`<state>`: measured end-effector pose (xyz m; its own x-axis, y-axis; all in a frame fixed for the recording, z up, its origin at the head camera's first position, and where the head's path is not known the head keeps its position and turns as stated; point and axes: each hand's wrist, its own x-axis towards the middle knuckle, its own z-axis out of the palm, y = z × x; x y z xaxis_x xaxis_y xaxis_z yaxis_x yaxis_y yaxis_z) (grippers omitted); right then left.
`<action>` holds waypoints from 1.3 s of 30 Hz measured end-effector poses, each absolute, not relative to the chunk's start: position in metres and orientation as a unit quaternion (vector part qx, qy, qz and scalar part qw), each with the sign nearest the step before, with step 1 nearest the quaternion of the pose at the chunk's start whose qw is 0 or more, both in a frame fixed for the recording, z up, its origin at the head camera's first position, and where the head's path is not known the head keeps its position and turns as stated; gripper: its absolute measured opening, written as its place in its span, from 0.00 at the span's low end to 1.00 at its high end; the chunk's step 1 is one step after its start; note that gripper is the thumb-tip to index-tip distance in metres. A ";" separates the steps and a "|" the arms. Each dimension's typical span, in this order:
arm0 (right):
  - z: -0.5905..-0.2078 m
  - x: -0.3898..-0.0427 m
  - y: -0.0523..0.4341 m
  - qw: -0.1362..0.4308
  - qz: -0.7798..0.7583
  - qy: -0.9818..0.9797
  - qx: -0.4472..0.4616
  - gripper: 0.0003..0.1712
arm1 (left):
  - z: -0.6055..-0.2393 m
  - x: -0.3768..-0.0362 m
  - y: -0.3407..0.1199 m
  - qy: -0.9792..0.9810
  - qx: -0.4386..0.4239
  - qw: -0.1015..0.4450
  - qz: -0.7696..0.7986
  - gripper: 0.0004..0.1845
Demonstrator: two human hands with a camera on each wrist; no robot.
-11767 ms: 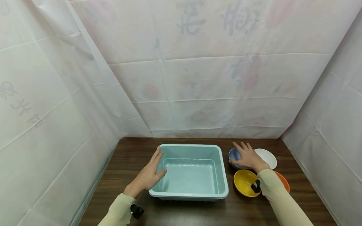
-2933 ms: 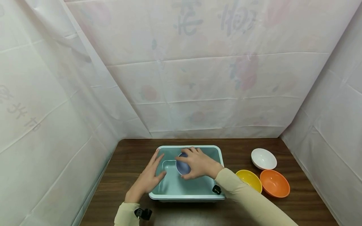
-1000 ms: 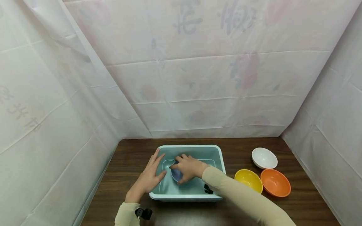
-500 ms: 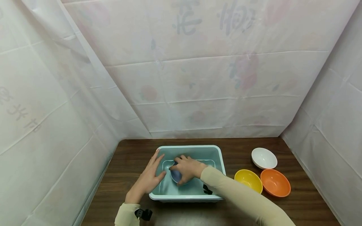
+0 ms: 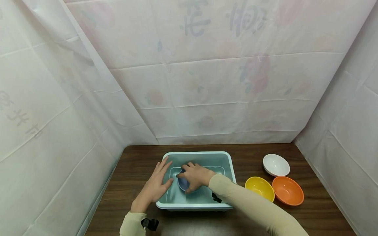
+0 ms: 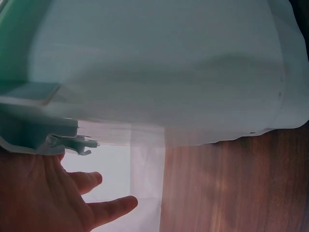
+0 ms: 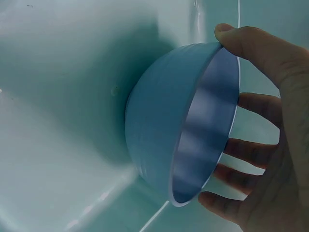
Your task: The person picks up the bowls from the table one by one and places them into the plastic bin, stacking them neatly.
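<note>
A blue bowl (image 5: 183, 184) is inside the light teal tub (image 5: 195, 206), toward its left side. My right hand (image 5: 197, 177) holds this bowl from above. In the right wrist view, the thumb is at one side of the bowl's rim and the spread fingertips lie along another part of it. The bowl's outside faces the tub's floor. My left hand (image 5: 153, 186) rests at the tub's left rim with fingers extended and thumb apart. The left wrist view shows that hand (image 6: 63, 193) against the rim, with some fingers hidden behind it.
Right of the tub, a yellow bowl (image 5: 260, 188), an orange bowl (image 5: 287, 190) and a white bowl (image 5: 276, 165) stand close together on the dark wooden table (image 5: 141, 157). My right sleeve (image 5: 251, 200) passes in front of the yellow bowl. White sheets (image 5: 206, 85) enclose the table's back and sides.
The blue bowl went from the table's right side into the tub in my right hand, then lower and left. Over the last second both hands have stayed almost still.
</note>
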<state>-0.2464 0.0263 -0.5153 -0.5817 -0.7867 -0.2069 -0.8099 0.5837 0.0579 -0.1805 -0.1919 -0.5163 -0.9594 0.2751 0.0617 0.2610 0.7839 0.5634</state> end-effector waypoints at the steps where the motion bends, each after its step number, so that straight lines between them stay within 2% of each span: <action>1: -0.515 -0.246 0.026 0.080 0.074 0.887 -0.449 0.45 | -0.516 -0.181 -0.192 0.944 0.141 0.014 0.296 0.37; 23: -0.506 -0.246 0.030 0.102 0.039 0.900 -0.423 0.44 | -0.518 -0.182 -0.194 0.932 0.154 0.021 0.329 0.33; 30: -0.489 -0.248 0.032 0.113 0.003 0.901 -0.420 0.45 | -0.518 -0.181 -0.197 0.927 0.167 0.004 0.336 0.32; 39: -0.464 -0.243 0.040 0.126 -0.070 0.903 -0.405 0.44 | -0.521 -0.182 -0.196 0.928 0.168 0.010 0.334 0.33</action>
